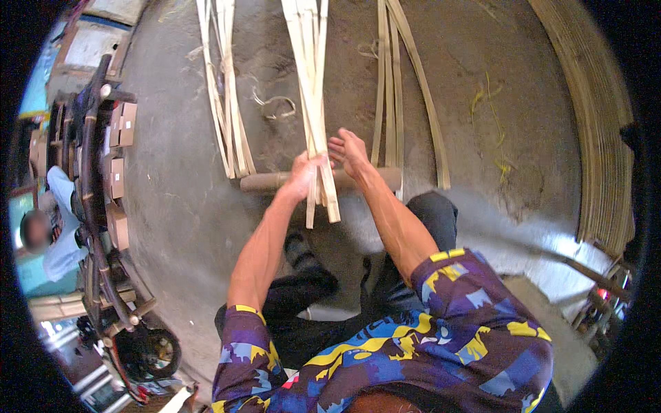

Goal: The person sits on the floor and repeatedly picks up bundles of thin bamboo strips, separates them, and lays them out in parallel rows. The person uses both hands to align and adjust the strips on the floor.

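A bundle of pale bamboo strips (313,76) runs away from me across the middle, its near ends fanning out toward my legs. My left hand (305,175) is closed around the strips a little short of those ends. Just right of the bundle, my right hand (350,153) is raised with fingers stretched and apart, and it holds nothing. Whether its fingertips touch the strips, I cannot tell. Beneath both hands a thick brown bamboo log (265,183) lies crosswise on the floor, partly hidden by my arms and the strips.
More bamboo strips lie at left (233,117) and right (392,89). A loose curled strip (279,110) and yellow string (504,165) are on the concrete floor (172,138). Long slats (599,110) line the far right. Leftward stand a bamboo frame (89,151), cardboard boxes (122,127) and a person (62,227).
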### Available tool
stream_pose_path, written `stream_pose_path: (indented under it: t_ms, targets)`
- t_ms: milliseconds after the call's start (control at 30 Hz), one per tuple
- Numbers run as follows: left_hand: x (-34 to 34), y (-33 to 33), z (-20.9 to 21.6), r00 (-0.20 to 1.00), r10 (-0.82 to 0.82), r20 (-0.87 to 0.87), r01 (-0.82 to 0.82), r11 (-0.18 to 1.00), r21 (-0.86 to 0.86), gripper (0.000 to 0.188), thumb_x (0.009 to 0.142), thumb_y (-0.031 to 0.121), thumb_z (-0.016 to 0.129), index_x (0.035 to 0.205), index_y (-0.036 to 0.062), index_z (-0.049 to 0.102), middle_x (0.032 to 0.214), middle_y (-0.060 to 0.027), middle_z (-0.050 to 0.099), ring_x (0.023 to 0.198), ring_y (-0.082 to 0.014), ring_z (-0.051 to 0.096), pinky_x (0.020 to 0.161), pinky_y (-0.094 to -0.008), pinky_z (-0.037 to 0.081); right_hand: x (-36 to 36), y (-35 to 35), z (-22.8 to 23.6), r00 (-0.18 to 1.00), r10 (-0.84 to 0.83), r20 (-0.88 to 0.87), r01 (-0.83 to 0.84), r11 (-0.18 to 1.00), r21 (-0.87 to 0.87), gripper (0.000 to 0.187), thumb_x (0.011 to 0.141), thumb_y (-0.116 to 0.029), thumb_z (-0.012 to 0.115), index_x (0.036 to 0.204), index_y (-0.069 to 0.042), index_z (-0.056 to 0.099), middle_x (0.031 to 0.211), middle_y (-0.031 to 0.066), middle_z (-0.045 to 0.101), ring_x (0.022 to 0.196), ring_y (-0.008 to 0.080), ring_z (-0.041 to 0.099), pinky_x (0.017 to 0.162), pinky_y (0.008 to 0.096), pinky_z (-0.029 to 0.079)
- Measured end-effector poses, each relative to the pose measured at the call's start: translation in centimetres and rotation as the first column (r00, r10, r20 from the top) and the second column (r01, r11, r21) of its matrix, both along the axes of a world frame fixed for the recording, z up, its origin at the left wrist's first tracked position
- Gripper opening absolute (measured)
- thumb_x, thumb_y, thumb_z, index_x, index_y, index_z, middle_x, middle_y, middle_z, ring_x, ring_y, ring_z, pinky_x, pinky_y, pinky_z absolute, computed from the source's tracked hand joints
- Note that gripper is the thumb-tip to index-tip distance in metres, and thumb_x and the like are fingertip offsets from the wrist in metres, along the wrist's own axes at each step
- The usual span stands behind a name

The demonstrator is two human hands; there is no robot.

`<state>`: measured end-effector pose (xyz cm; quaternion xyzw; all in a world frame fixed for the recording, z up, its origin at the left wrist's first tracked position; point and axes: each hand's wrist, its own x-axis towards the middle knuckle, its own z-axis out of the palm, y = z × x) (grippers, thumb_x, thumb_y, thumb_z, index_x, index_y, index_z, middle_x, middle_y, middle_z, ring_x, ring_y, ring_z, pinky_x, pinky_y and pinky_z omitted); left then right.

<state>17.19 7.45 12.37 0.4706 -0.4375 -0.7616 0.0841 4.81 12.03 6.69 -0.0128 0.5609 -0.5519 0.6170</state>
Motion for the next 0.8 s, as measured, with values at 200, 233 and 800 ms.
stream_pose_path:
  t_ms: [200, 233, 800]
  targets:
    - [-2.6, 3.4, -0.6, 0.996, 0.079, -0.037, -0.084, 0.750, -0.656, 0.025, 0.079, 0.014, 0.044, 0.096, -0.0029, 0.045, 0.091, -0.0151, 0.055, 0.085, -0.0242, 0.053, 0.074, -0.0341, 0.041, -0.7, -1.6, 5.4, 0.665, -0.113, -0.738, -0.104, 0.965, -0.242, 0.037, 0.081, -0.027, 0.050, 0.100, 0.005, 0.043, 0.095, 0.0240, 0.051, 0.088, 0.0302, 0.051, 0.076, 0.0388, 0.039]
    - [-2.7, 3.4, -1.1, 0.993, 0.061, -0.100, -0.110, 0.774, -0.623, 0.028, 0.078, 0.015, 0.043, 0.099, -0.0034, 0.044, 0.095, -0.0160, 0.054, 0.091, -0.0250, 0.051, 0.079, -0.0348, 0.039, -0.4, -1.1, 5.2, 0.653, -0.153, -0.742, -0.088, 0.957, -0.276, 0.037, 0.081, -0.027, 0.050, 0.099, 0.005, 0.043, 0.094, 0.0253, 0.051, 0.087, 0.0338, 0.051, 0.076, 0.0396, 0.039]
    - [1.4, -1.7, -10.9, 0.916, -0.393, -0.086, 0.402, 0.897, 0.183, 0.012, 0.082, 0.010, 0.048, 0.092, 0.0044, 0.052, 0.072, -0.0029, 0.054, 0.064, -0.0137, 0.054, 0.056, -0.0289, 0.047, 1.9, 1.2, -3.0, 0.166, 0.349, -0.922, -0.052, 0.937, 0.345, 0.039, 0.075, -0.027, 0.053, 0.107, -0.006, 0.044, 0.099, 0.0187, 0.047, 0.085, 0.0358, 0.053, 0.072, 0.0441, 0.044]
